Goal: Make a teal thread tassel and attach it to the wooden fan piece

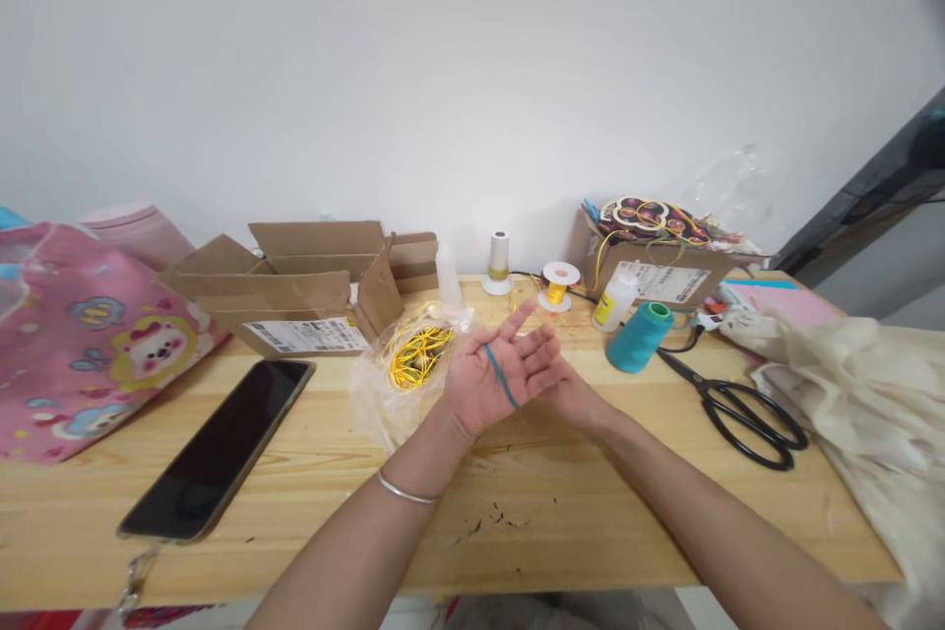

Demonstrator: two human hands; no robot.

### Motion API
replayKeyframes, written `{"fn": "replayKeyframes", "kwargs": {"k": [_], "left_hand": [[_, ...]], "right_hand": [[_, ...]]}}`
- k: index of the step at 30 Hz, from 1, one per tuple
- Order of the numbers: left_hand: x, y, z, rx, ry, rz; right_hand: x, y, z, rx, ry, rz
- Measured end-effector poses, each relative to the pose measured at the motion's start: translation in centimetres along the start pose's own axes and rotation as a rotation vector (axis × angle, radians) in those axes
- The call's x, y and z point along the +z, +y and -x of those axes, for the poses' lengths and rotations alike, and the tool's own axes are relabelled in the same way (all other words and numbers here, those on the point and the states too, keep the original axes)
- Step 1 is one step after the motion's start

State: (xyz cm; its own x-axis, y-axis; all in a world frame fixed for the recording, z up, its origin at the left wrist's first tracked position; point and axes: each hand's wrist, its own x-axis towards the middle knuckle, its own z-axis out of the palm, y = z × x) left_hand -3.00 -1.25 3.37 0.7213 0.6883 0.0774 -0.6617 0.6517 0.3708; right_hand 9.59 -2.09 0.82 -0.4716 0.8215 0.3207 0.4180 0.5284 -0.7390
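My left hand (496, 376) is palm up over the middle of the table, its fingers stretched out and slightly apart. A band of teal thread (501, 376) crosses its palm, looped around the hand. My right hand (572, 396) is just behind the left one at its right edge; its fingers are hidden there, so whether they grip the thread cannot be seen. Right of my hands stands a teal cone of thread (639, 339). Left of them lies a clear plastic bag (380, 404) with a tangle of yellow cord (417, 358).
Around the wooden table (532, 551) are a phone (220, 453), an open cardboard box (302, 300), a pink bag (110, 354), black scissors (738, 409), a glue bottle (616, 297), spools of yellow thread (559, 285), a filled box (657, 276) and cream cloth (849, 394).
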Motion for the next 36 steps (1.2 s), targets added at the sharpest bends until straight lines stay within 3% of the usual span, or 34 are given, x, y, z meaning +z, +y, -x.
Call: {"fn": "replayKeyframes", "kwargs": {"k": [3, 7, 15, 21, 25, 28, 32, 36], "left_hand": [[-0.2, 0.7, -0.2, 0.143, 0.063, 0.024], [-0.6, 1.7, -0.6, 0.333, 0.176, 0.055], [-1.4, 2.1, -0.8, 0.348, 0.219, 0.043], [-1.1, 1.8, -1.0, 0.334, 0.313, 0.019], [-1.2, 1.9, -1.1, 0.328, 0.294, 0.009], [-1.5, 1.8, -1.1, 0.251, 0.273, -0.052], [-1.6, 0.8, -1.2, -0.051, 0.22, -0.149], [-1.7, -1.1, -1.3, -0.297, 0.131, -0.181]], "right_hand": [[0.1, 0.3, 0.3, 0.082, -0.209, -0.2], [-0.7, 0.3, 0.8, 0.049, -0.333, -0.062], [-2.2, -0.2, 1.0, -0.083, -0.243, 0.36], [-3.3, -0.9, 1.0, -0.165, -0.2, 0.461], [-3.6, -1.2, 1.2, -0.217, -0.155, 0.508], [-3.6, -1.2, 1.3, -0.265, -0.09, 0.526], [-4.0, -1.2, 1.2, -0.338, 0.053, 0.475], [-4.6, -1.2, 1.3, -0.314, 0.129, 0.501]]}}
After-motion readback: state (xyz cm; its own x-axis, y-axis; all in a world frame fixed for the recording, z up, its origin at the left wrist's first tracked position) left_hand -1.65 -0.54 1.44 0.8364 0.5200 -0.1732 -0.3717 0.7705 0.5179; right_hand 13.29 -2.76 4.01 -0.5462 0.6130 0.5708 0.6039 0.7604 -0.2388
